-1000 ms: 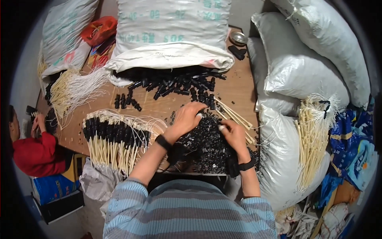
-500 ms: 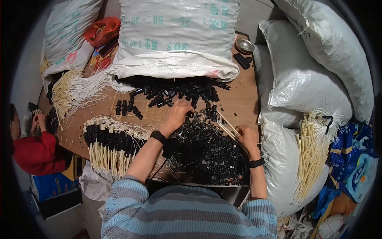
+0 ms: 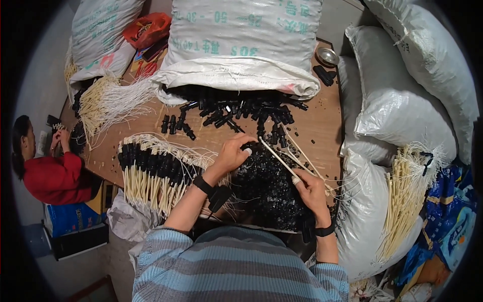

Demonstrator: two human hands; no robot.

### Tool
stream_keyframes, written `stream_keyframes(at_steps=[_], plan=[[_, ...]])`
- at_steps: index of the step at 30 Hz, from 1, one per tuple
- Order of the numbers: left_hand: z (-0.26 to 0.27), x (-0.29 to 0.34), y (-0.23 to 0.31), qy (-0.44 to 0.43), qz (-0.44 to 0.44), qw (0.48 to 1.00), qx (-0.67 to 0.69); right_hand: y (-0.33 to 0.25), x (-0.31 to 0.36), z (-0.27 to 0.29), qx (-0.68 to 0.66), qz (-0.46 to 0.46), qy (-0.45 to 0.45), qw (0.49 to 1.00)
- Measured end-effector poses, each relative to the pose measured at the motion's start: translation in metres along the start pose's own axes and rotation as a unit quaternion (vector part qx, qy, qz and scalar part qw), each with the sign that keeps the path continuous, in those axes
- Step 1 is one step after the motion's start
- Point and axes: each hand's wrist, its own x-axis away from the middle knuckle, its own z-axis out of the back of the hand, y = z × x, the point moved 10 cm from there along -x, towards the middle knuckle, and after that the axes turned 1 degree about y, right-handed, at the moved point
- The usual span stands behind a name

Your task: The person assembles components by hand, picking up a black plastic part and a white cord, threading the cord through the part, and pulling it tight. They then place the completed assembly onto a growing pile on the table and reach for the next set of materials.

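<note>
My left hand (image 3: pixel 233 157) is closed, thumb and fingers pinched round a small black plastic piece (image 3: pixel 247 147), mostly hidden by the fingers. Beneath both hands spreads a heap of small black plastic pieces (image 3: pixel 269 186). My right hand (image 3: pixel 310 190) grips a thin cream-coloured tube (image 3: pixel 275 155), its far end tilted up and left, close to my left fingers. Another cream tube (image 3: pixel 300 150) slants beside it, and I cannot tell whether that one is held too. White cords trail from the right hand. Just beyond the hands lie black ribbed cylindrical parts (image 3: pixel 278 135).
A white woven sack (image 3: pixel 241 75) spills black parts onto the brown table (image 3: pixel 322 118). To the left are a row of assembled tubes (image 3: pixel 151 173) and a corded bundle (image 3: pixel 95 108). Full sacks (image 3: pixel 397 85) crowd the right edge. A person in red (image 3: pixel 58 176) works at far left.
The view has shifted, so the table sits further right. My right hand has brought the cream tube's far end closer to my left hand, which stays pinched.
</note>
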Motion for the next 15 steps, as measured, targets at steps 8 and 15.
stream_keyframes(at_steps=[8, 15], plan=[[0.008, 0.036, -0.034, 0.065, 0.147, 0.924, 0.346, 0.003, 0.009, -0.015, 0.001, 0.003, -0.014, 1.000], [0.016, 0.058, -0.040, 0.142, 0.119, 0.869, 0.459, -0.007, 0.014, -0.028, -0.025, -0.045, -0.057, 0.997]])
